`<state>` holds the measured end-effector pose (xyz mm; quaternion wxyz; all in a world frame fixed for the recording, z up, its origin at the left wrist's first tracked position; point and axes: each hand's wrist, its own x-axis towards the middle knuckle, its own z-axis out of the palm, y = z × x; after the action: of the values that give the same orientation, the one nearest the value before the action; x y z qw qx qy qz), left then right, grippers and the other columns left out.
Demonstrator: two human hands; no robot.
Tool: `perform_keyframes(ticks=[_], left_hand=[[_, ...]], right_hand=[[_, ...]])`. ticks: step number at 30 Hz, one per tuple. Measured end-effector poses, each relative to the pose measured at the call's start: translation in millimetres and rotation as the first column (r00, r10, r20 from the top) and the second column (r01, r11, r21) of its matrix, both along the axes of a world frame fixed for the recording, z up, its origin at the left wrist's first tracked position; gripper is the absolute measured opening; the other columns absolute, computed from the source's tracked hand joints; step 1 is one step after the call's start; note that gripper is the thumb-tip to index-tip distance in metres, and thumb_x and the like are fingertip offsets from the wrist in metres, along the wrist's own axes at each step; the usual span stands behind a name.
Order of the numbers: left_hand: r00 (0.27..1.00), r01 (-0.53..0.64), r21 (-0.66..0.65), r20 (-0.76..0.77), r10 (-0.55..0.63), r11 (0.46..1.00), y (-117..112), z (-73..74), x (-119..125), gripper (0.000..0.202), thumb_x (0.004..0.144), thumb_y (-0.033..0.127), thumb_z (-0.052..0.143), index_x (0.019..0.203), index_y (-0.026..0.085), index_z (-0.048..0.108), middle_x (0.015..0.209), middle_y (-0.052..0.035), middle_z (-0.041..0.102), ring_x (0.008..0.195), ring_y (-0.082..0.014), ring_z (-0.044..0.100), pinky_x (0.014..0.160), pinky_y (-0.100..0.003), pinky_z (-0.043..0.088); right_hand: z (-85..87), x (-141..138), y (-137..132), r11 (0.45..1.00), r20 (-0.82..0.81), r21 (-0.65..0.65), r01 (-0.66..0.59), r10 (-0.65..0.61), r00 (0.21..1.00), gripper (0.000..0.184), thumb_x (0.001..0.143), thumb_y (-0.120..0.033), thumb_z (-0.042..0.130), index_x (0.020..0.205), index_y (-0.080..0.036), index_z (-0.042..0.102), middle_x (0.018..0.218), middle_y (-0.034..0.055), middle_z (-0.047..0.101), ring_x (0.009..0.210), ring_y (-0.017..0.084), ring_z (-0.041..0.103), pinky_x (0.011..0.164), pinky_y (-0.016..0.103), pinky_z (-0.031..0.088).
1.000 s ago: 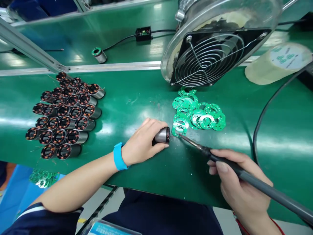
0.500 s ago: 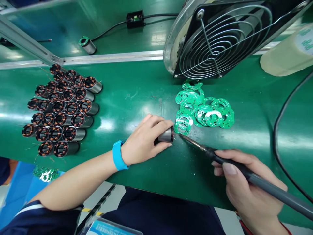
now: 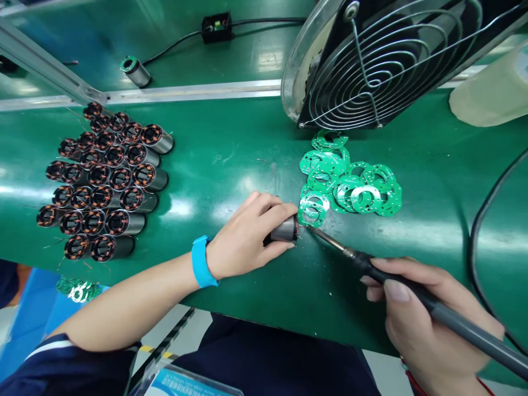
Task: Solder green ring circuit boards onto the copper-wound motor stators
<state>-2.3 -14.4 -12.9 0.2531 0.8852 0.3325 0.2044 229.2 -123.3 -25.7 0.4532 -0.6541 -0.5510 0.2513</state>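
Head view, the only one supplied; places are given from the pile of green rings point(image 3: 337, 177).

The left hand point(image 3: 251, 236) is wrapped around a metal tube point(image 3: 284, 229), thumb and fingers closed along its sides. The tube lies on its side on the surface point(image 3: 223, 181), just left of the pile and towards the person, its mouth facing the nearest rings. The right hand point(image 3: 441, 319) grips a soldering iron point(image 3: 421, 297) like a pen, to the right of the pile and towards the person. The iron's tip is at the near left edge of the pile, just beside the tube's mouth. Whether the tip touches a wire or ring cannot be determined at this scale.

Well left of the pile stands a group of tubes point(image 3: 121, 179), copper windings showing in their mouths. Directly behind the pile is a fan point(image 3: 371, 82) with a wire grille.

Assessment: the step in hand appears to be heat work on the wire ends at the held tube's mouth. No ring is seen seated on this tube. In my judgement, the next move calls for a motionless tube and a small, controlled adjustment of the tip against the wire. The principal risk is the hot tip catching the adjacent rings or the left fingers, both being close by.
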Motion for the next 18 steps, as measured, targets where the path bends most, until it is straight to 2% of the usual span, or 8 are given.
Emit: perform_keyframes(ticks=[7, 18], left_hand=[[0.999, -0.015, -0.005, -0.030, 0.015, 1.000, -0.4, 0.0, 0.6, 0.031, 0.088, 0.027, 0.061, 0.115, 0.014, 0.052, 0.106, -0.0105, 0.062, 0.094, -0.0221, 0.054, 0.084, -0.037, 0.042], [0.998, -0.028, 0.009, -0.060, 0.028, 1.000, -0.7, 0.9, 1.9, 0.029, 0.088, 0.027, 0.060, 0.113, 0.015, 0.053, 0.103, -0.0094, 0.062, 0.093, -0.0222, 0.053, 0.082, -0.037, 0.041]], right_hand=[[7.5, -8.9, 3.7, 0.996, -0.057, -0.063, 0.061, -0.064, 0.996, 0.011, 0.085, -0.036, 0.067, 0.088, -0.028, 0.072, 0.082, -0.0002, 0.073, 0.050, 0.012, 0.060, 0.050, 0.028, 0.048], [-2.3, 2.8, 0.6, 0.998, 0.024, 0.022, -0.056, 0.056, 0.998, 0.012, 0.086, -0.029, 0.066, 0.096, -0.029, 0.072, 0.080, -0.0011, 0.074, 0.052, 0.013, 0.061, 0.049, 0.029, 0.045]])
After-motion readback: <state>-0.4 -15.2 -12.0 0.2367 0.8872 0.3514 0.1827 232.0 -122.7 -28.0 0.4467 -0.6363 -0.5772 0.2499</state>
